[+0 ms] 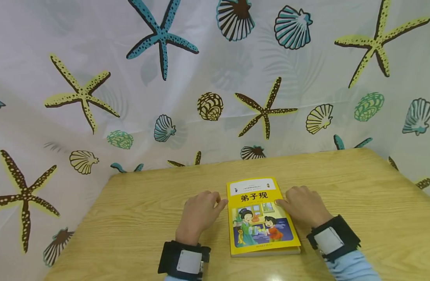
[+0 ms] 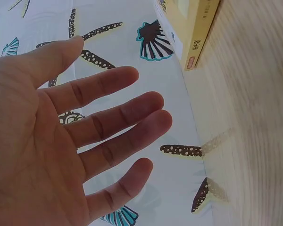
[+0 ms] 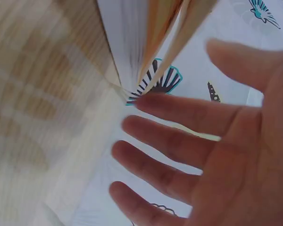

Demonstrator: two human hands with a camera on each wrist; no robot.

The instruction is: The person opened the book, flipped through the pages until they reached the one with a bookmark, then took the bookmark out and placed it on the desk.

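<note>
A yellow picture book (image 1: 256, 198) with black Chinese characters and two cartoon figures on its cover lies on the wooden table. Its front cover stands slightly raised along the right side, where the page edges (image 3: 127, 42) show in the right wrist view. Left of the book is my left hand (image 1: 200, 214), its fingers spread and relaxed with nothing in them, the thumb pointing at the spine (image 2: 196, 40). My right hand (image 1: 306, 206) is at the book's right edge. Its index fingertip (image 3: 148, 101) is right at the lifted cover edge, with the thumb extended apart and the other fingers nearly straight.
The light wooden table (image 1: 148, 218) extends on both sides of the book. A white cloth (image 1: 187, 144) printed with starfish and shells hangs behind it and around the sides. Each wrist wears a black strap (image 1: 169, 258) with a pale plate, above light blue sleeves.
</note>
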